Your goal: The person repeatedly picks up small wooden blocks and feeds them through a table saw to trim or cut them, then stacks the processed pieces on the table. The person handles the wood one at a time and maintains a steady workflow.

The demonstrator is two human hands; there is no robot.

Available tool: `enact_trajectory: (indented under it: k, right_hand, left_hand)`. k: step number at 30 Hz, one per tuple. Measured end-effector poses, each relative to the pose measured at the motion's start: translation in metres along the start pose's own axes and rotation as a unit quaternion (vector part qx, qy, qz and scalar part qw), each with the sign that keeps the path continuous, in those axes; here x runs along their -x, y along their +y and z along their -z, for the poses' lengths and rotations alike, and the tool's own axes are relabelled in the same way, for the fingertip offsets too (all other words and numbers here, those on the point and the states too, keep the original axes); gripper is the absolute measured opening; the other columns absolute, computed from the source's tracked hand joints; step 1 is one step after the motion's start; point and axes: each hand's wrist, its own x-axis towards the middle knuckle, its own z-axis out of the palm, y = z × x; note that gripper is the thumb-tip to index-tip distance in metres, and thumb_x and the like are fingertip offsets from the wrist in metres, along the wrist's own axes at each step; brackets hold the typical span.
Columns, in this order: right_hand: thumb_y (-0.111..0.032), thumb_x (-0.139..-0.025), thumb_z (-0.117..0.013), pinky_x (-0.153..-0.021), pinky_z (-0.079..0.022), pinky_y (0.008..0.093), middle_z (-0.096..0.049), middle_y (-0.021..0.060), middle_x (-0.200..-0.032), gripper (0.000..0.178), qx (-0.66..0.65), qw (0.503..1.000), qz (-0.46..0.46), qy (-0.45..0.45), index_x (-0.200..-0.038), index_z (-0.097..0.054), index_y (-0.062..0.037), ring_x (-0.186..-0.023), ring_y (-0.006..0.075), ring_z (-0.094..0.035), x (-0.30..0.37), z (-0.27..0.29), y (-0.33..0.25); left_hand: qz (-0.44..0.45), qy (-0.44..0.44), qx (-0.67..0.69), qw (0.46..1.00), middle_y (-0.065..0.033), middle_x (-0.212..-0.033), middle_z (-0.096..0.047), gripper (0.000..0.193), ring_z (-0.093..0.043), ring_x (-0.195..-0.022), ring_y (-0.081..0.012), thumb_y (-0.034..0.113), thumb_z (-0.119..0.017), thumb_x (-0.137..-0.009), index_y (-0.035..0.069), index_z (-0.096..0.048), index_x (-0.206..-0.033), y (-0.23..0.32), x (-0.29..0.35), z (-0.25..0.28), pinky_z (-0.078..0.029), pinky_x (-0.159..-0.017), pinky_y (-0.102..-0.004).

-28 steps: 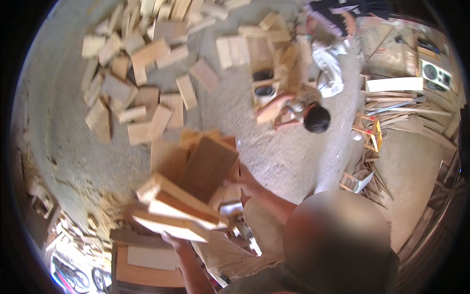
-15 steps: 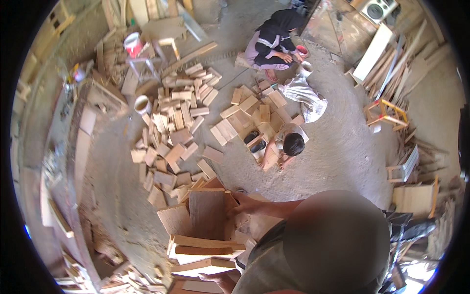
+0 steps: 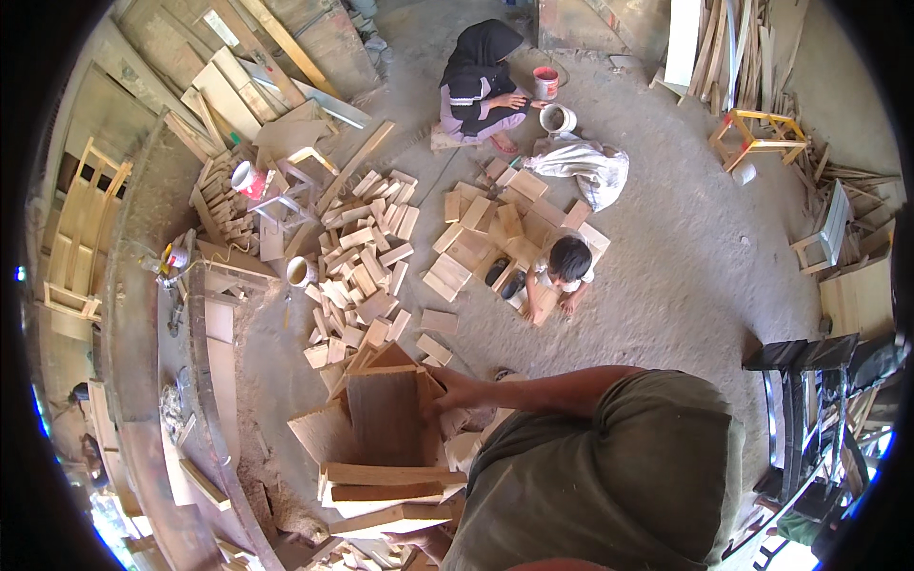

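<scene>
A stack of short wooden boards (image 3: 386,414) is held against the front of my body in an olive shirt. My right hand (image 3: 447,392) grips its far side, fingers wrapped round the edge of an upright board. At the near end my left hand (image 3: 422,541) is closed round the lowest board (image 3: 390,520) from beneath; its fingers are partly hidden. Several boards lie flat over one another, while a darker one stands upright behind them. Just beyond the stack, a large heap of loose wooden blocks (image 3: 367,271) covers the floor.
One person (image 3: 569,262) crouches beside laid-out boards (image 3: 466,243). Farther back another person (image 3: 481,90) sits near a red bucket (image 3: 546,84) and a white bucket (image 3: 558,119). A long workbench (image 3: 181,352) runs along the left. A yellow wooden frame (image 3: 757,138) stands at right.
The view has swung, so more of the left wall and of my shirt shows. Both hands keep their hold on the stack of boards.
</scene>
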Motion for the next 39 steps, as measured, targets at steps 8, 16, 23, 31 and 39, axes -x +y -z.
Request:
enact_trajectory:
  k: [8, 16, 23, 31, 39]
  right_hand:
    - [-0.027, -0.077, -0.089, -0.105, -0.048, 0.0368, -0.061, 0.0122, -0.136, 0.089, 0.026, 1.000, 0.008, -0.010, -0.149, -0.043, -0.0011, -0.123, 0.0200, -0.058, 0.013, 0.008, -0.003]
    - [-0.023, -0.084, -0.087, -0.100, -0.053, 0.0347, -0.066, 0.0079, -0.127, 0.074, -0.063, 0.978, -0.072, -0.185, -0.144, -0.050, -0.0020, -0.118, 0.0152, -0.061, -0.015, -0.065, 0.018]
    - [-0.035, -0.087, -0.084, -0.099, -0.055, 0.0398, -0.061, 0.0114, -0.135, 0.077, 0.017, 0.931, -0.175, -0.319, -0.145, -0.048, -0.0003, -0.123, 0.0236, -0.061, -0.086, -0.134, 0.081]
    - [-0.037, -0.104, -0.060, -0.106, -0.046, 0.0371, -0.056, 0.0095, -0.138, 0.059, 0.132, 0.776, -0.233, -0.571, -0.147, -0.044, -0.0004, -0.124, 0.0222, -0.057, -0.229, -0.214, 0.132]
    - [-0.020, -0.092, -0.064, -0.085, -0.055, 0.0325, -0.065, 0.0080, -0.118, 0.054, 0.092, 0.593, -0.374, -0.707, -0.142, -0.051, -0.0038, -0.103, 0.0175, -0.065, -0.172, -0.371, 0.167]
  left_hand:
    - [-0.022, 0.019, 0.055, 0.998, -0.0182, -0.142, -0.051, 0.090, -0.060, -0.123, -0.0311, 0.048, -0.070, -0.087, 0.004, -0.031, -0.155, -0.013, 0.047, 0.018, -0.054, -0.099, -0.0483]
    - [-0.132, 0.095, 0.219, 0.962, -0.0183, -0.144, -0.050, 0.096, -0.059, -0.124, -0.0320, 0.048, -0.074, -0.083, 0.005, -0.030, -0.157, -0.039, 0.126, 0.085, -0.053, -0.099, -0.0490]
    - [-0.307, 0.105, 0.360, 0.874, -0.0174, -0.146, -0.049, 0.104, -0.057, -0.128, -0.0319, 0.045, -0.078, -0.079, 0.007, -0.026, -0.160, -0.066, 0.131, 0.048, -0.050, -0.104, -0.0471]
    - [-0.412, 0.375, 0.429, 0.711, -0.0161, -0.134, -0.061, 0.093, -0.063, -0.121, -0.0314, 0.043, -0.080, -0.078, 0.001, -0.040, -0.150, 0.008, 0.126, -0.074, -0.053, -0.102, -0.0474]
    - [-0.481, 0.489, 0.516, 0.513, -0.0182, -0.134, -0.060, 0.091, -0.062, -0.121, -0.0347, 0.055, -0.072, -0.081, 0.001, -0.042, -0.148, 0.018, 0.135, -0.090, -0.054, -0.099, -0.0530]
